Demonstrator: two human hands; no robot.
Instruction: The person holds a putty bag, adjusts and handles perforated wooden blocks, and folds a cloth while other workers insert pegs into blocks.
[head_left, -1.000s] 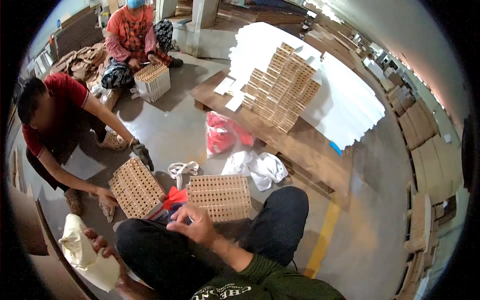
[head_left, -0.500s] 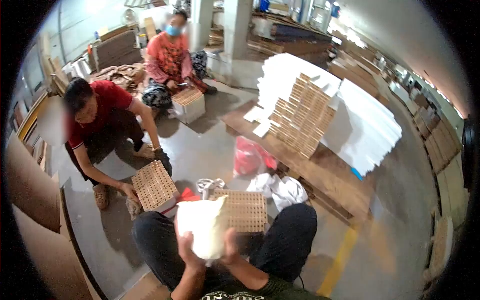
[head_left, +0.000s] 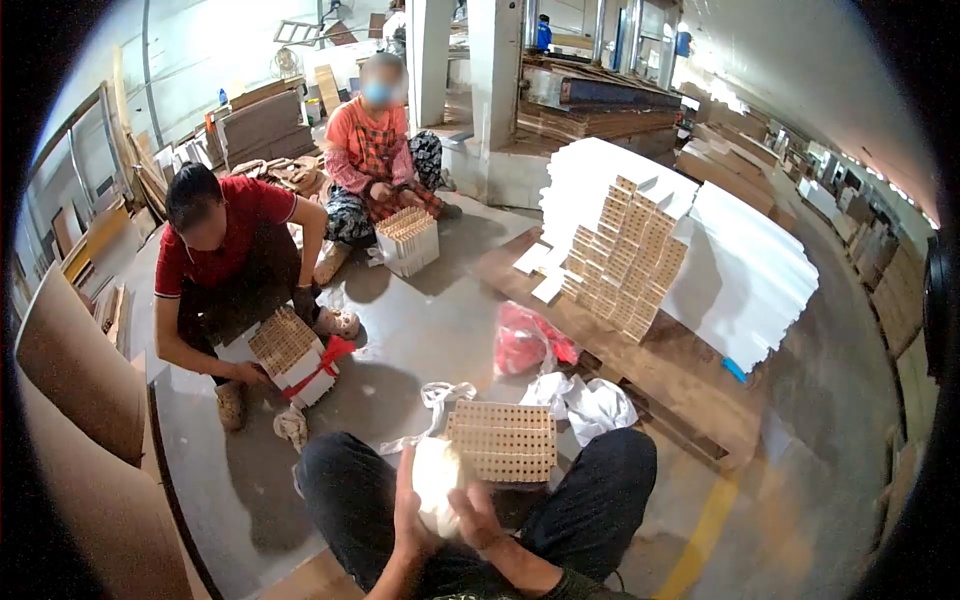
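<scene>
A pale cream bundle (head_left: 437, 484) is held upright between both palms, above my lap. My left hand (head_left: 410, 503) presses on its left side, and my right hand (head_left: 478, 512) grips its lower right side. Just beyond the bundle, a block of perforated brown pieces (head_left: 502, 440) lies on the floor between my knees. White cloth strips (head_left: 436, 400) lie behind the bundle, and a crumpled white cloth (head_left: 592, 404) rests beyond my right knee.
A person in a red shirt (head_left: 232, 235) handles a block tied with red ribbon (head_left: 318, 368). Another person in a mask (head_left: 372, 150) sits behind a white-sided block (head_left: 409, 245). A wooden pallet (head_left: 710, 400) bears stacked pieces; a red bag (head_left: 524, 340) lies beside it.
The bundle has moved from far left to my lap, where my right hand has joined my left on it. The red-shirted person's block has tilted and shifted away from my knees.
</scene>
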